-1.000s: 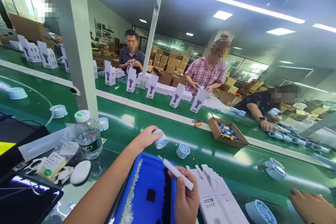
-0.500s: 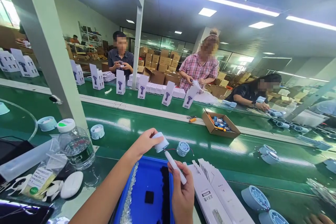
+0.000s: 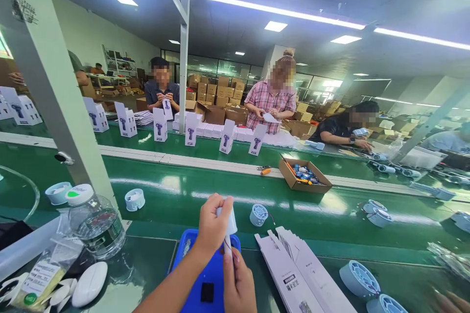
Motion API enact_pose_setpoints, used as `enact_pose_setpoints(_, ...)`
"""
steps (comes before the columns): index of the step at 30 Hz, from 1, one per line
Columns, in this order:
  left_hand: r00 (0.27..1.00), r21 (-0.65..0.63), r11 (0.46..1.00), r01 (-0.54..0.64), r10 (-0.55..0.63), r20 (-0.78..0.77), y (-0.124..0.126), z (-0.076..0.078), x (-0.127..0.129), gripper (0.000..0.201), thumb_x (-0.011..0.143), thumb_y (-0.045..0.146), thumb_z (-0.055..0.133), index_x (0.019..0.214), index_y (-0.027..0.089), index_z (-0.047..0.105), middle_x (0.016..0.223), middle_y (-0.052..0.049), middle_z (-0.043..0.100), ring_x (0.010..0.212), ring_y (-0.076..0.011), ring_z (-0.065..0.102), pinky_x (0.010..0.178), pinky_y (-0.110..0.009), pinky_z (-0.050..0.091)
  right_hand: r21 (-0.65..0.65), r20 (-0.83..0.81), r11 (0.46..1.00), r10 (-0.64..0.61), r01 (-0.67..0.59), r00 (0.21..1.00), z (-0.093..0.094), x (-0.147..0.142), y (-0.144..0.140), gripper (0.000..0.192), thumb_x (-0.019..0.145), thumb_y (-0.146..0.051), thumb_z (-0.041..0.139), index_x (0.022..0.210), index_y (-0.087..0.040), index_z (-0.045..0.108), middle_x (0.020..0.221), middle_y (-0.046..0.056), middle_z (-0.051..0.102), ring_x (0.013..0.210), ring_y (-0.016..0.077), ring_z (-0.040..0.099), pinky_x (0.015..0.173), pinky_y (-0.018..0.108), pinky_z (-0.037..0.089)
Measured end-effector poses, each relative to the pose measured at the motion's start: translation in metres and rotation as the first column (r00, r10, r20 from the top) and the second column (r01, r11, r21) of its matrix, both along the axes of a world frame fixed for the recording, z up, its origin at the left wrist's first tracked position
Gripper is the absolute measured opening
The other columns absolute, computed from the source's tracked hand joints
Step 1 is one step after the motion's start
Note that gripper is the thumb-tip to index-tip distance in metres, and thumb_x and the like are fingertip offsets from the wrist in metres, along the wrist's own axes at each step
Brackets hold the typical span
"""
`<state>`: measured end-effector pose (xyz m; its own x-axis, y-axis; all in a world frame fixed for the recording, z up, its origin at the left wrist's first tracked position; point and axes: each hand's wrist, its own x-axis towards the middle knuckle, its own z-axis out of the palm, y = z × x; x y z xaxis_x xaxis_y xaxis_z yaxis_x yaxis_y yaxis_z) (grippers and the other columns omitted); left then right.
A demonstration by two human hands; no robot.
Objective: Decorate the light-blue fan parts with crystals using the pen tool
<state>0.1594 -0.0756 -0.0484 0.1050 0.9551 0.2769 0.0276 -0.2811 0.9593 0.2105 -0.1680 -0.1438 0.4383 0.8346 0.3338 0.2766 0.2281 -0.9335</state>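
Note:
My left hand is closed round a light-blue round fan housing, and its fingers cover much of it. Below, my right hand grips a slim white handle whose upper end meets the underside of the housing; whether the two are joined I cannot tell. A thin dark wire shows along the handle. Both hands are above a blue tray, where a black square pad lies. Just beyond them, a blue fan unit with a thin wire rests on the green belt.
Flat white cartons lie right of the tray. A water bottle and white mouse-shaped object are at left. More fan housings sit at right, near another person's hand. Co-workers work beyond the belt, past an open cardboard box.
The housing and handle have come together and stand more upright. My left hand has turned over the housing, and my right hand has shifted left. The camera view has swung slightly.

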Motion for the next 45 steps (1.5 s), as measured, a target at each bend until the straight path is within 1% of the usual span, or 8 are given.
enact_pose_setpoints(11,0.98,0.133,0.981,0.144,-0.16,0.119,-0.018,-0.004,0.005,0.033,0.081,0.038,0.056,0.061,0.019,0.039,0.072,0.0,0.046,0.071,-0.0133,0.044,0.069,-0.027,0.038,-0.03,-0.092,0.99,-0.137,0.135,0.986,-0.001,0.004,-0.003,0.053,0.085,-0.063,0.046,0.09,-0.017,0.07,0.044,-0.002,0.049,0.04,0.0136,0.047,0.037,0.022,0.031)
enact_pose_setpoints(16,0.893,-0.14,0.889,0.436,-0.446,-0.054,0.003,-0.011,-0.006,0.028,0.075,0.039,0.061,0.084,0.022,0.041,0.07,0.005,0.044,0.062,-0.0107,0.041,0.057,-0.023,0.036,-0.091,-0.035,0.995,-0.047,0.044,0.998,0.004,0.024,0.0,0.047,0.086,-0.055,0.049,0.098,-0.014,0.07,0.07,0.006,0.069,0.061,0.0191,0.062,0.049,0.023,0.045)
enact_pose_setpoints(19,0.924,-0.14,0.943,0.302,-0.326,-0.201,0.022,-0.014,-0.022,0.038,0.073,0.043,0.063,0.086,0.023,0.034,0.067,0.007,0.04,0.058,-0.0099,0.038,0.053,-0.023,0.032,-0.148,0.058,0.989,0.037,-0.028,0.998,0.003,0.031,0.001,0.042,0.086,-0.05,0.051,0.107,-0.015,0.066,0.09,0.009,0.071,0.078,0.0222,0.065,0.063,0.026,0.049)
enact_pose_setpoints(24,0.837,-0.071,0.993,0.095,-0.118,-0.534,0.054,-0.033,-0.049,0.051,0.068,0.042,0.067,0.103,0.022,0.037,0.079,0.002,0.048,0.067,-0.0162,0.05,0.061,-0.028,0.041,-0.23,0.019,0.973,0.016,-0.011,1.0,0.003,0.026,0.0,0.028,0.085,-0.048,0.053,0.092,-0.02,0.053,0.053,-0.007,0.047,0.045,0.0122,0.042,0.043,0.022,0.034)
enact_pose_setpoints(30,0.581,-0.072,0.971,0.227,-0.195,-0.79,0.063,-0.066,-0.048,0.045,0.07,0.017,0.058,0.115,0.025,0.06,0.134,-0.012,0.04,0.122,-0.0337,0.041,0.099,-0.047,0.036,-0.199,-0.144,0.972,0.095,-0.123,0.985,-0.005,0.018,-0.001,0.034,0.087,-0.053,0.051,0.095,-0.02,0.053,0.072,-0.001,0.056,0.062,0.0146,0.054,0.059,0.025,0.046)
enact_pose_setpoints(35,0.576,-0.1,0.942,0.32,-0.277,-0.769,0.06,-0.052,-0.051,0.046,0.08,0.034,0.053,0.126,0.028,0.056,0.146,-0.01,0.034,0.136,-0.0328,0.026,0.11,-0.05,0.024,-0.192,-0.115,0.967,0.148,-0.168,0.982,-0.015,0.014,0.0,0.037,0.091,-0.055,0.042,0.097,-0.02,0.051,0.08,0.002,0.057,0.066,0.0152,0.055,0.064,0.028,0.049)
enact_pose_setpoints(40,0.543,-0.054,0.998,-0.019,-0.036,-0.839,0.079,-0.035,-0.084,0.047,0.081,0.04,0.053,0.126,0.026,0.056,0.152,-0.011,0.023,0.141,-0.0354,0.014,0.111,-0.05,0.02,-0.219,-0.103,0.957,0.173,-0.192,0.98,-0.014,0.015,0.0,0.038,0.09,-0.056,0.043,0.1,-0.02,0.052,0.081,0.003,0.058,0.068,0.0169,0.058,0.066,0.03,0.05)
enact_pose_setpoints(45,0.399,-0.02,0.869,-0.494,0.206,-0.893,0.099,-0.043,-0.118,0.056,0.079,0.039,0.055,0.132,0.024,0.049,0.154,-0.014,0.012,0.141,-0.0401,0.007,0.111,-0.054,0.014,-0.223,-0.073,0.953,0.195,-0.207,0.978,-0.013,0.015,0.001,0.035,0.09,-0.053,0.044,0.098,-0.02,0.054,0.079,0.003,0.058,0.067,0.0172,0.059,0.066,0.029,0.05)
